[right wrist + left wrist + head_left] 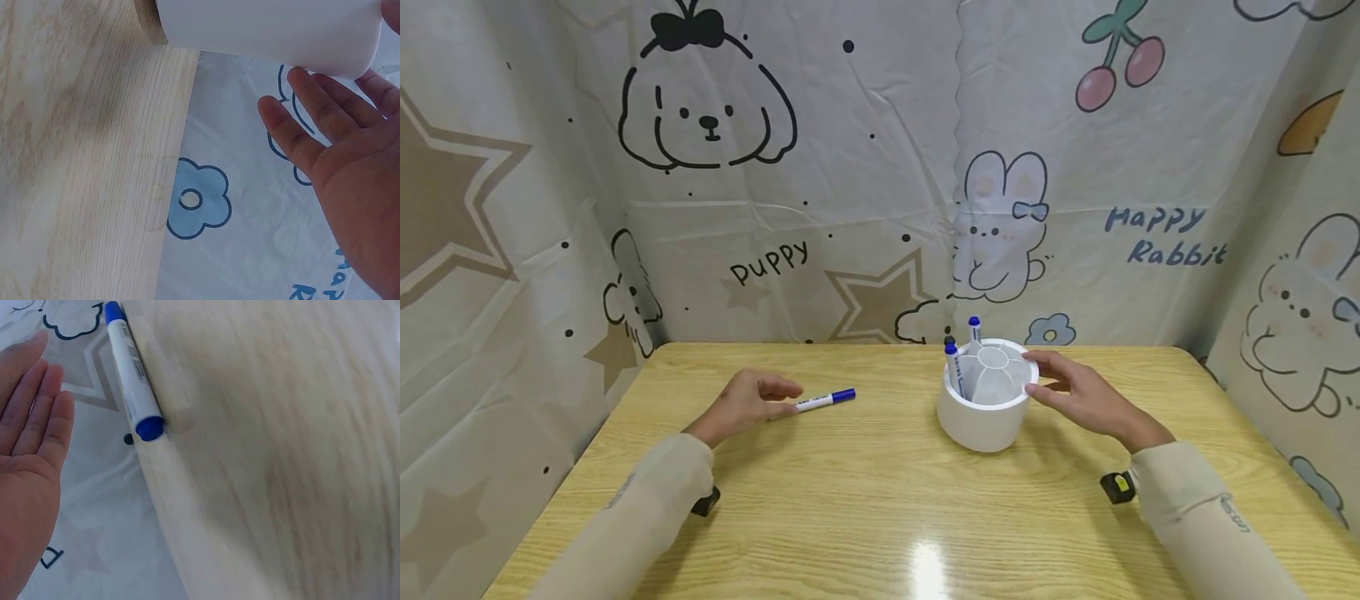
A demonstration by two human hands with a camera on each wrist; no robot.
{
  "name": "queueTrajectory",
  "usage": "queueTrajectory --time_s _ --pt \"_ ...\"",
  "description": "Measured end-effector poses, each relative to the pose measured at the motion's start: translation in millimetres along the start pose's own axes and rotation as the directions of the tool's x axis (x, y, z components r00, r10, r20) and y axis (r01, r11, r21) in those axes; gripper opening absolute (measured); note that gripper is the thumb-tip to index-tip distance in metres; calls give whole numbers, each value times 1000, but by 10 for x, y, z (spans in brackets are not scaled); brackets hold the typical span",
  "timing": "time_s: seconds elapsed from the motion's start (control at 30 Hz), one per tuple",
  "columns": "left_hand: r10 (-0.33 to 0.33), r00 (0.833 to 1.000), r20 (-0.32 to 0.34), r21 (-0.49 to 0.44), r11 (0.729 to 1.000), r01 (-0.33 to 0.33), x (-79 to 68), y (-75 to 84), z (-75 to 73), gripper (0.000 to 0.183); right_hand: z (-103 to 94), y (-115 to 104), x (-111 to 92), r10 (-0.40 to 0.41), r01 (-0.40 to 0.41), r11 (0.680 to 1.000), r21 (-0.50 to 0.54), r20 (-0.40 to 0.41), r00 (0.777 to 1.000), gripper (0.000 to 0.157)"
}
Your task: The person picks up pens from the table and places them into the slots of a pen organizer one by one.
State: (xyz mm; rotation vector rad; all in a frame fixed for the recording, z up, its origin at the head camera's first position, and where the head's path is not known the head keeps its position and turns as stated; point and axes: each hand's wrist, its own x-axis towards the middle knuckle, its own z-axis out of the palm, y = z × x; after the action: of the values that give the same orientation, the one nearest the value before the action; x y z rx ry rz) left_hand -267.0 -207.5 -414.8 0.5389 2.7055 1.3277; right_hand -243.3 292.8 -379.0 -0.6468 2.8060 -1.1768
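A white marker with a blue cap (842, 395) lies on the table at left. My left hand (751, 400) is beside its rear end, thumb and fingers spread apart. In the left wrist view the marker (134, 372) is clear of the palm and extended fingers (47, 419). A round white pen organizer (983, 429) with a divided top stands right of centre. Upright markers (954, 367) with blue caps stand in its left and back compartments, with a dark cap just behind one. My right hand (1086, 396) touches the organizer's right rim with thumb and fingertips, its fingers fairly straight.
The wooden table (850, 500) ends at the back against a printed curtain (865, 192), which also hangs along both sides. Small black cameras (1117, 487) are worn at the wrists. A light reflection shows near the table's front.
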Motion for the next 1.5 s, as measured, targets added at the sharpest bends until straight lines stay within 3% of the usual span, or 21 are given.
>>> queueTrajectory --time_s 0.73,1.17,1.5 --pt "-100 995 29 25 995 99 -127 -253 -110 38 9 39 19 18 -18 1000 -19 -8 1000 58" --pt "-99 995 32 3 995 99 -129 -337 -71 32 12 27 12 16 -16 1000 -21 -8 1000 57" --pt "-87 996 18 55 995 86 -131 -332 -27 26 22 44 25 28 -28 999 -22 -11 1000 59"
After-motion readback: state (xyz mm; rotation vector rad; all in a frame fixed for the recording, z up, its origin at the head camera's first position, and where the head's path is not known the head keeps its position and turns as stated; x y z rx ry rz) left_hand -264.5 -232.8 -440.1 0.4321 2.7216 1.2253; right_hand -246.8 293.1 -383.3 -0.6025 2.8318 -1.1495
